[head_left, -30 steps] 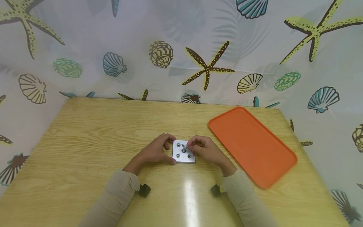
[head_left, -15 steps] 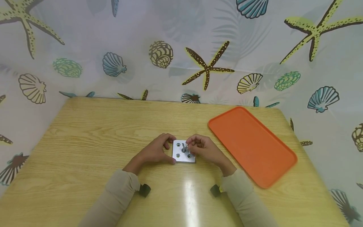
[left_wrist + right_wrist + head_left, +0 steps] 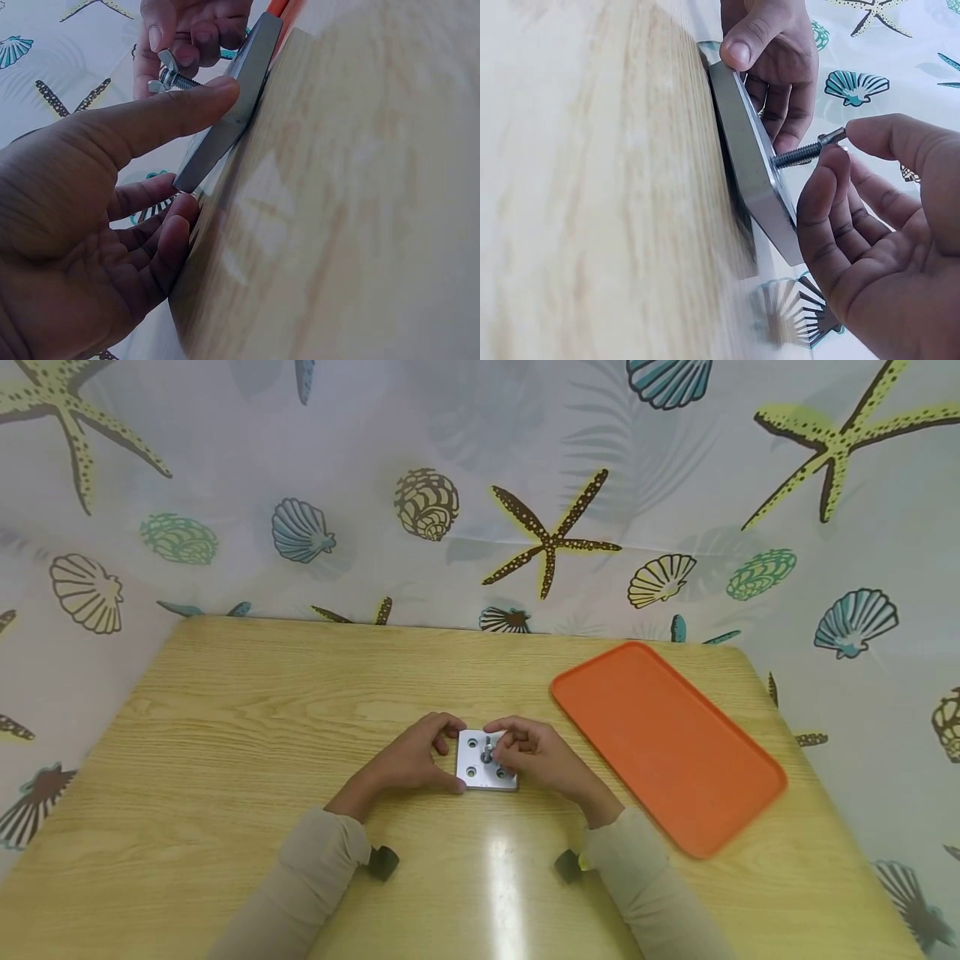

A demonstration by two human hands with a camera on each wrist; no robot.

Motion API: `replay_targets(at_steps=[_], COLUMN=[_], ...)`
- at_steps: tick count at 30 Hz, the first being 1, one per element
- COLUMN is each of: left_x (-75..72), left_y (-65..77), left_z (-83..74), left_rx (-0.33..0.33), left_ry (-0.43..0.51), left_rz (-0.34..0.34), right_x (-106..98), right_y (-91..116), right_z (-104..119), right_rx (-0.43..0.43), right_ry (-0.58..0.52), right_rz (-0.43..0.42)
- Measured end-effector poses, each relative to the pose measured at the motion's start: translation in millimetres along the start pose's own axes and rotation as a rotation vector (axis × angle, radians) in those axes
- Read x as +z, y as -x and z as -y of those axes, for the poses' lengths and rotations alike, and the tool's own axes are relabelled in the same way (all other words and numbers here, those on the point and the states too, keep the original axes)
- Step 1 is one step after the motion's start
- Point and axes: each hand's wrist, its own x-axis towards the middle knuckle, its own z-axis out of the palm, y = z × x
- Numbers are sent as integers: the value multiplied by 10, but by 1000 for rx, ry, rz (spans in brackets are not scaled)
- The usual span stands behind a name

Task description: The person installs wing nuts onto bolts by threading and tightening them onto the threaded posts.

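A square silver metal plate (image 3: 487, 782) with a hole near each visible corner lies on the table. Rising from its middle is a wing bolt (image 3: 804, 155), its thread exposed between plate and wings. My left hand (image 3: 408, 758) grips the plate's left side, thumb on the near corner and fingers at the far one. With thumb and forefinger, my right hand (image 3: 546, 762) pinches a wing of the bolt; its other fingers curl loosely below in the right wrist view. In the left wrist view the wings (image 3: 166, 75) show beyond my left thumb.
An orange tray (image 3: 667, 747) lies slanted on the wooden table (image 3: 300, 685), right of my right hand. Behind and beside the table hangs a cloth (image 3: 360, 435) printed with shells and starfish. Small dark blocks sit at both cuffs.
The right fingers have shifted slightly left over the plate, and the bolt's wings have turned a little. The left hand and plate have stayed in place.
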Motion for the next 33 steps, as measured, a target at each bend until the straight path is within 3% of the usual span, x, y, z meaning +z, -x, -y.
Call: replay_targets(at_steps=[25,33], left_x=[13,16], left_y=[-14,-15], left_z=[22,15], left_rx=[22,19], left_ry=[-3,-1], left_rz=[-6,-7], right_x=[-18,-33], right_y=[28,34], right_z=[15,2], right_rx=[37,-2], right_ry=[16,59], right_rz=[-41,-82])
